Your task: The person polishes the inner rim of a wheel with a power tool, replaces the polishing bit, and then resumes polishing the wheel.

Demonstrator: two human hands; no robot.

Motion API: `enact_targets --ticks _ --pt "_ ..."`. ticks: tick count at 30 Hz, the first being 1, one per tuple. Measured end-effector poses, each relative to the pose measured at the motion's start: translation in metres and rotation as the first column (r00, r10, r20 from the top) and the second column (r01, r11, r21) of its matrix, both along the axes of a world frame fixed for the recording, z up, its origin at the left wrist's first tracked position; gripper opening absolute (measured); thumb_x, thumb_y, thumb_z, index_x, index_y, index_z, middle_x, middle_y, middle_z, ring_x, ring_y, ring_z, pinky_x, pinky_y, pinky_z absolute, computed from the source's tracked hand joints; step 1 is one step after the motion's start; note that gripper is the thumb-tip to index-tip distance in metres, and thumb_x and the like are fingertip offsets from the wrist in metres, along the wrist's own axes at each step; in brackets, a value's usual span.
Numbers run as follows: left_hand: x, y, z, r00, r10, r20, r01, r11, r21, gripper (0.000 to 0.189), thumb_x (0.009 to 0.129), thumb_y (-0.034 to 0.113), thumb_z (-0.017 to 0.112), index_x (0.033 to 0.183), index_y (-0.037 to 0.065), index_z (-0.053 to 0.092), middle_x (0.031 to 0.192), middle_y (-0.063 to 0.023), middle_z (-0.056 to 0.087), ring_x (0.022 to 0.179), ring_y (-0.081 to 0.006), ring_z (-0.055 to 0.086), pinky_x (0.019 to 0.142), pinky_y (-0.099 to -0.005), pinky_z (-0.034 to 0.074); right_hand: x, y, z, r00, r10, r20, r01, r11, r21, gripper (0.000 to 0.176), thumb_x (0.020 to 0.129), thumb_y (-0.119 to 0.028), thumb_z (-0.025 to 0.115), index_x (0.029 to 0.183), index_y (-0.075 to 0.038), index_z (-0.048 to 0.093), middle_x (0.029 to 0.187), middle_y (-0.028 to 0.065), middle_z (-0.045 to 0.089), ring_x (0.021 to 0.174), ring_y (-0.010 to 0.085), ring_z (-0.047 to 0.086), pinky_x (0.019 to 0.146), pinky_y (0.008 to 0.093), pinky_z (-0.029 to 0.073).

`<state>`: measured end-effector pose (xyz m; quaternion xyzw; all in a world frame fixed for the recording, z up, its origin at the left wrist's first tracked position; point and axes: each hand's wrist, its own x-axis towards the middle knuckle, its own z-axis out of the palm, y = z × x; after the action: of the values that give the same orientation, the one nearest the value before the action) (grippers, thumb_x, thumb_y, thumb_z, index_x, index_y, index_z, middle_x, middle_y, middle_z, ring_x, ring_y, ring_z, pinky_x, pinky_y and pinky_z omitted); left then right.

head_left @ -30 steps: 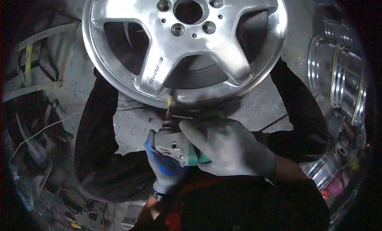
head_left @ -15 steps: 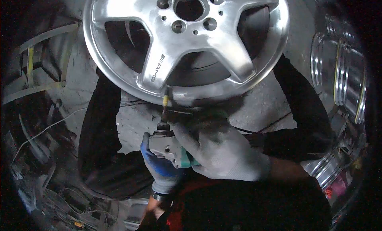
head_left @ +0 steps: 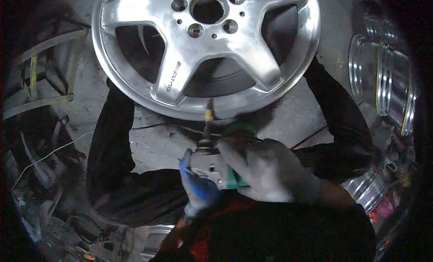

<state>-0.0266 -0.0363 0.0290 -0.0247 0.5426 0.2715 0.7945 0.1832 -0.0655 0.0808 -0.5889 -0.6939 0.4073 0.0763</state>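
A polished alloy wheel with AMG lettering on one spoke lies face up between the outstretched legs. My left hand, in a grey glove with blue on it, cups the metal head of a teal angle grinder. Wrapped round the grinder's body is my right hand, in a grey glove and blurred. A narrow shaft with a yellow band sticks out from the head, its dark tip over the lower rim of the wheel.
More shiny wheels stand at the right, and another rim lies below them. Yellow-edged frame-like parts are at the left. A thin cable crosses the grey floor. Dark clutter fills the lower left.
Both hands have moved the angle grinder to the right, so its tip sits farther right along the lower rim. The wheel appears slightly farther left and higher in view.
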Motion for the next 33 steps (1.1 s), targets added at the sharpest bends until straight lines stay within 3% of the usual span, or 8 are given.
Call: enact_targets --ticks 8,10,13,14,20,29,31,33 --pt "-0.019 -0.009 -0.005 0.604 -0.078 -0.793 0.685 0.559 0.467 0.051 0.107 0.049 0.047 0.134 0.006 0.057 0.123 -0.0117 0.067 0.112 -0.0250 0.066 0.102 -0.0424 0.053 -0.025 0.013 -0.011 0.999 -0.006 0.037 0.001 0.989 0.145 0.092 0.080 -0.040 0.077 0.156 -0.001 0.043 0.108 0.0198 0.064 0.094 0.0313 0.066 0.081 0.0431 0.058" --pt "-0.024 -0.006 0.001 0.995 0.086 0.051 -0.095 0.968 0.231 0.049 0.107 0.030 0.057 0.144 0.001 0.043 0.131 -0.0151 0.061 0.118 -0.0251 0.064 0.105 -0.0432 0.052 -0.012 0.001 -0.004 0.999 0.024 0.035 -0.026 0.998 0.060 0.095 0.080 -0.039 0.078 0.158 -0.002 0.040 0.100 0.0192 0.064 0.086 0.0325 0.067 0.079 0.0445 0.058" --pt "-0.023 -0.038 -0.034 0.976 -0.174 -0.132 0.202 0.951 0.233 0.052 0.107 0.028 0.057 0.149 0.003 0.037 0.134 -0.0165 0.060 0.115 -0.0256 0.065 0.106 -0.0455 0.052 0.010 -0.012 0.002 0.999 0.012 0.035 -0.015 0.997 0.079 0.095 0.079 -0.038 0.081 0.157 -0.002 0.040 0.094 0.0180 0.063 0.080 0.0332 0.068 0.074 0.0447 0.058" --pt "-0.001 -0.038 -0.017 0.818 -0.323 -0.476 0.535 0.730 0.425 0.049 0.111 0.043 0.044 0.142 0.006 0.048 0.130 -0.0145 0.063 0.114 -0.0246 0.066 0.102 -0.0432 0.054 0.014 -0.013 0.007 0.999 0.015 0.036 -0.018 0.997 0.078 0.095 0.079 -0.038 0.081 0.157 -0.002 0.040 0.094 0.0180 0.063 0.080 0.0332 0.068 0.074 0.0447 0.058" --pt "-0.010 -0.014 -0.017 0.976 -0.093 0.199 0.092 0.996 0.011 0.051 0.107 0.047 0.048 0.135 0.006 0.058 0.130 -0.0125 0.066 0.115 -0.0275 0.067 0.103 -0.0444 0.053 0.007 -0.014 0.002 0.998 -0.046 -0.033 0.045 0.999 -0.010 0.064 0.087 -0.025 0.067 0.140 0.008 0.054 0.104 0.0246 0.066 0.090 0.0326 0.069 0.072 0.0456 0.058" --pt "-0.017 -0.002 -0.011 0.977 0.012 0.214 0.008 0.995 -0.096 0.054 0.107 0.052 0.042 0.131 0.008 0.061 0.126 -0.0113 0.068 0.117 -0.0267 0.066 0.101 -0.0433 0.053 -0.004 -0.014 -0.008 0.999 0.009 0.040 -0.014 0.991 0.137 0.092 0.074 -0.034 0.081 0.152 -0.001 0.046 0.108 0.0194 0.064 0.089 0.0311 0.068 0.073 0.0435 0.059" --pt "-0.009 -0.017 -0.015 0.971 -0.020 0.239 0.043 0.995 -0.091 0.053 0.107 0.051 0.042 0.131 0.008 0.061 0.127 -0.0113 0.067 0.117 -0.0261 0.066 0.101 -0.0427 0.054 0.008 -0.018 0.002 0.999 -0.051 -0.002 0.051 0.997 0.058 0.058 0.087 -0.018 0.064 0.141 0.004 0.057 0.103 0.0237 0.068 0.090 0.0328 0.071 0.078 0.0442 0.061" --pt "0.001 -0.034 -0.014 0.667 -0.394 -0.633 0.731 0.514 0.450 0.051 0.108 0.050 0.043 0.130 0.008 0.060 0.123 -0.0111 0.068 0.114 -0.0251 0.067 0.100 -0.0417 0.054 0.010 -0.018 0.009 0.996 -0.088 -0.011 0.088 0.996 0.010 0.056 0.087 -0.015 0.063 0.140 0.003 0.057 0.103 0.0233 0.068 0.092 0.0329 0.072 0.079 0.0440 0.062"
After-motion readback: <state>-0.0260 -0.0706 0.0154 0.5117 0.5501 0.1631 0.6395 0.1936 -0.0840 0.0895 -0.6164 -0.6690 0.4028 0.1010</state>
